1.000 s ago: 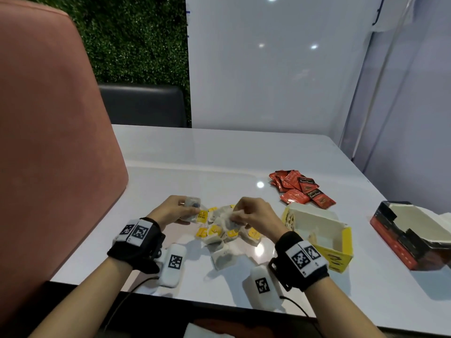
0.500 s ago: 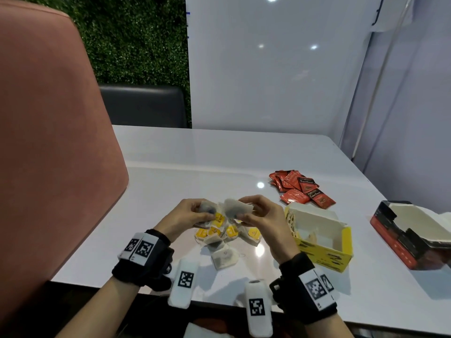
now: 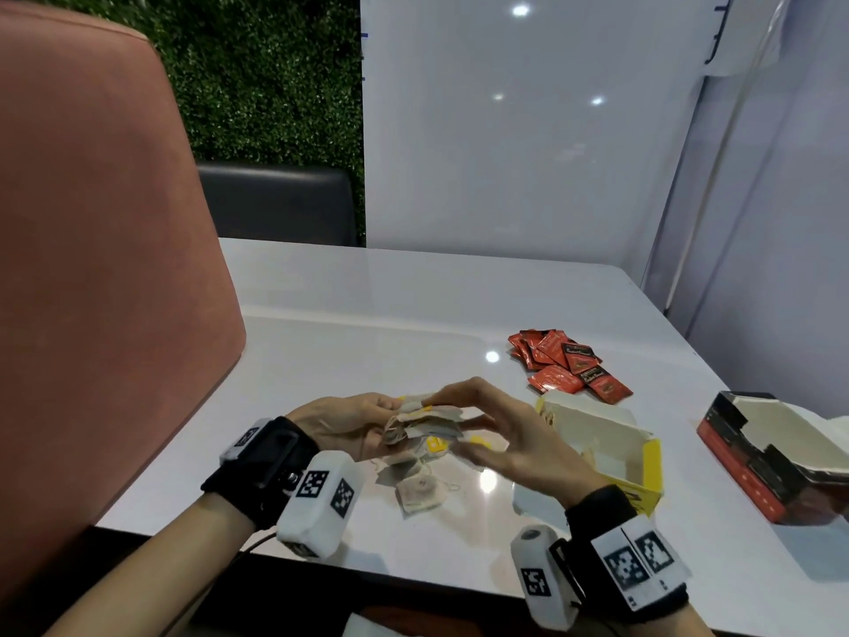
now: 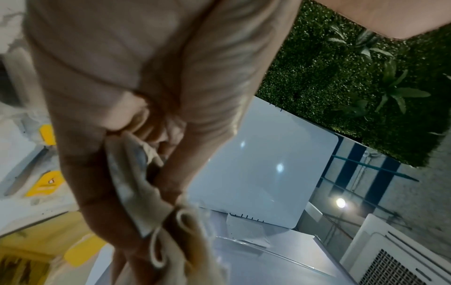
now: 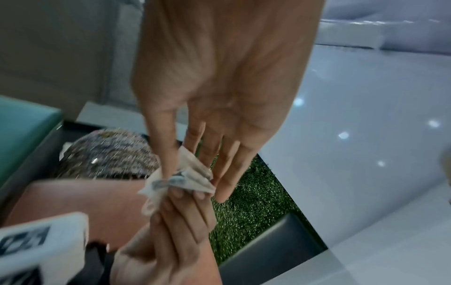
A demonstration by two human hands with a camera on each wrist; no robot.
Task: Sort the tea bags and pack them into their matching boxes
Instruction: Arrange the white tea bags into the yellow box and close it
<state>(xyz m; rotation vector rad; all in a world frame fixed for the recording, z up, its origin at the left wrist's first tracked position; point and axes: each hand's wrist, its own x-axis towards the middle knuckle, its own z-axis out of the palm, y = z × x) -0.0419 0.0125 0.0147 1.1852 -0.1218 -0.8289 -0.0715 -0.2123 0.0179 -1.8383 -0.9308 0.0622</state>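
Observation:
A small stack of white tea bags (image 3: 425, 425) with yellow tags is held above the table between both hands. My left hand (image 3: 367, 422) grips its left end, fingers curled under the tea bags (image 4: 136, 183). My right hand (image 3: 464, 418) pinches the right end, thumb on top of the tea bags (image 5: 187, 176), other fingers stretched out. Under the hands a few loose tea bags (image 3: 418, 491) lie on the table. The open yellow box (image 3: 648, 466) stands just right of my right hand. Red sachets (image 3: 563, 365) lie heaped behind it. The open red-and-black box (image 3: 753, 485) stands at the far right.
The white table (image 3: 367, 324) stretches back to a white wall panel. A large pink chair back (image 3: 101, 268) rises at the left, and a dark chair (image 3: 275, 200) stands at the table's far side. Wrist cameras hang below both wrists near the front edge.
Both hands rose from the pile on the table and came together, each bringing tea bags. The bags are now joined in one stack held between the hands.

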